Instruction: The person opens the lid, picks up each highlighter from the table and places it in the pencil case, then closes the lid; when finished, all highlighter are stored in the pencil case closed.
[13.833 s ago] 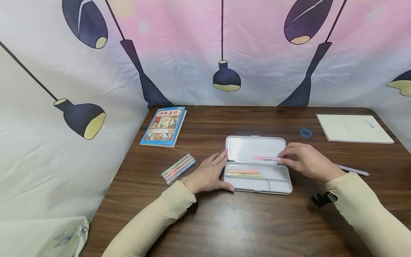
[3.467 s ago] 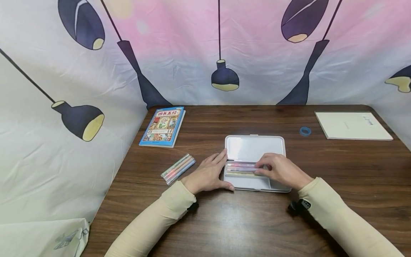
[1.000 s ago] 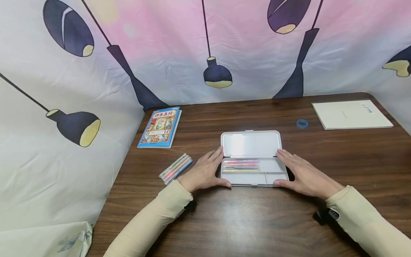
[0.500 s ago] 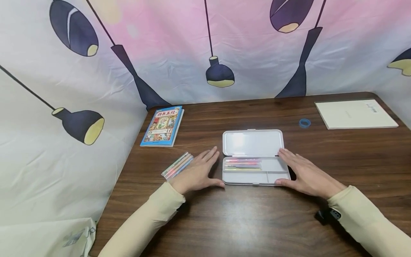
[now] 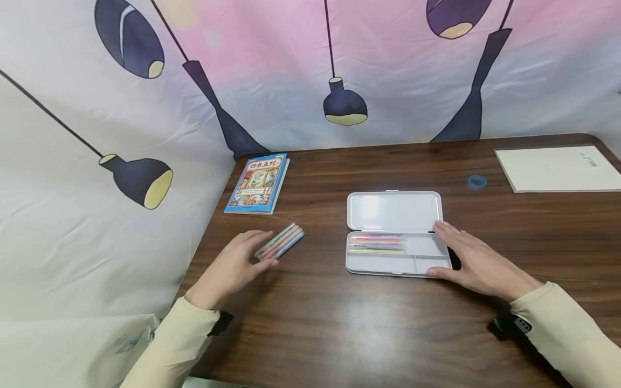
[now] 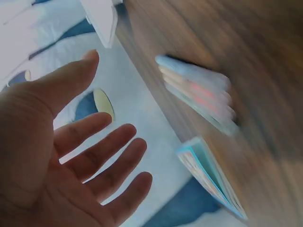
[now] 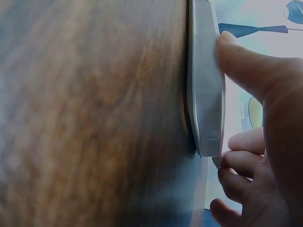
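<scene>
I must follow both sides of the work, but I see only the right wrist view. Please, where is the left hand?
Observer: The left hand is beside the pen bundle, holding nothing.
Operator: Thank you. Is the white case open?
Observer: Yes, its lid is folded back, away from the person.
Operator: And does the case contain something?
Observer: Yes, several pens lie in its long rear compartment.

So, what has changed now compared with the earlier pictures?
The left hand has moved left, from the open white rectangular pencil case to the slim green, beige and blue pens, not gripping them. The right hand has released a slim lilac pen inside the case and touches the case's right end. The blue illustrated book, blue ring and cream rectangular pad stayed put.
</scene>
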`<state>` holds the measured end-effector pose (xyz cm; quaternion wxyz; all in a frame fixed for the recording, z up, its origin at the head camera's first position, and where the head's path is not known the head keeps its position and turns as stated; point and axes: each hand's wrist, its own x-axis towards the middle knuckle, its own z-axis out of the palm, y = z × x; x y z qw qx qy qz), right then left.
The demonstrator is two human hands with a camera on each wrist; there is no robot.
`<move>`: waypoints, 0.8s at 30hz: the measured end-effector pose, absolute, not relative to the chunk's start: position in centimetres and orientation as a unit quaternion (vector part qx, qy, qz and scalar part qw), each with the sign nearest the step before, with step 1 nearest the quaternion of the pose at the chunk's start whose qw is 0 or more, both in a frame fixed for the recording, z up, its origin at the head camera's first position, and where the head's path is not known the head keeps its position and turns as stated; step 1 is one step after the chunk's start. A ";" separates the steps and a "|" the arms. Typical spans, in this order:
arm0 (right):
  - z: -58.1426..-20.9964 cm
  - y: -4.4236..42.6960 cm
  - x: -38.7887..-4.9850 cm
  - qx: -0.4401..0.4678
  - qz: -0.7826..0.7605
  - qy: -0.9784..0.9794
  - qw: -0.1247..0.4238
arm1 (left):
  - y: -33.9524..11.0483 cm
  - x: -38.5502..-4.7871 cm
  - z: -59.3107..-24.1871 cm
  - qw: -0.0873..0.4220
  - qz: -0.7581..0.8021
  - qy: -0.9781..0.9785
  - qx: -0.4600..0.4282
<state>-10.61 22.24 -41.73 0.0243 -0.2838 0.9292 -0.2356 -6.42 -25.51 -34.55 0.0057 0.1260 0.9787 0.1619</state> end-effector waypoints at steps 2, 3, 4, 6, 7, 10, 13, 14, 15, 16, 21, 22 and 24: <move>-41.6 22.4 -10.6 -0.281 -0.236 0.930 0.028 | -26.3 -5.8 -34.7 0.007 0.161 0.981 0.109; -41.6 22.4 -10.5 -0.281 -0.237 0.930 0.028 | -26.7 -5.5 -34.8 0.010 0.161 0.982 0.102; -41.6 22.5 -10.5 -0.282 -0.237 0.929 0.027 | -27.0 -5.2 -35.0 0.014 0.162 0.982 0.095; -41.7 22.5 -10.6 -0.286 -0.237 0.928 0.022 | -27.6 -4.8 -35.4 0.023 0.165 0.983 0.083; -41.8 22.4 -10.6 -0.289 -0.238 0.927 0.019 | -27.8 -4.6 -35.6 0.026 0.167 0.982 0.079; -41.9 22.4 -10.7 -0.294 -0.237 0.926 0.010 | -28.2 -4.4 -36.1 0.029 0.174 0.981 0.076; -41.9 22.5 -10.8 -0.290 -0.237 0.927 0.016 | -28.1 -4.7 -36.6 0.027 0.181 0.980 0.085; -41.9 22.5 -10.8 -0.288 -0.236 0.928 0.020 | -28.1 -4.8 -36.7 0.027 0.181 0.979 0.087; -41.8 22.5 -10.8 -0.286 -0.236 0.928 0.023 | -28.0 -4.9 -36.9 0.028 0.181 0.979 0.089; -41.8 22.5 -10.8 -0.284 -0.236 0.929 0.027 | -27.9 -5.0 -37.0 0.029 0.180 0.979 0.092; -41.7 22.3 -10.7 -0.281 -0.238 0.929 0.029 | -27.6 -5.4 -37.6 0.029 0.168 0.980 0.100; -41.7 22.3 -10.7 -0.282 -0.238 0.929 0.029 | -27.5 -5.4 -37.7 0.026 0.166 0.980 0.102; -41.7 22.3 -10.7 -0.280 -0.237 0.930 0.031 | -27.4 -5.5 -37.9 0.020 0.159 0.981 0.107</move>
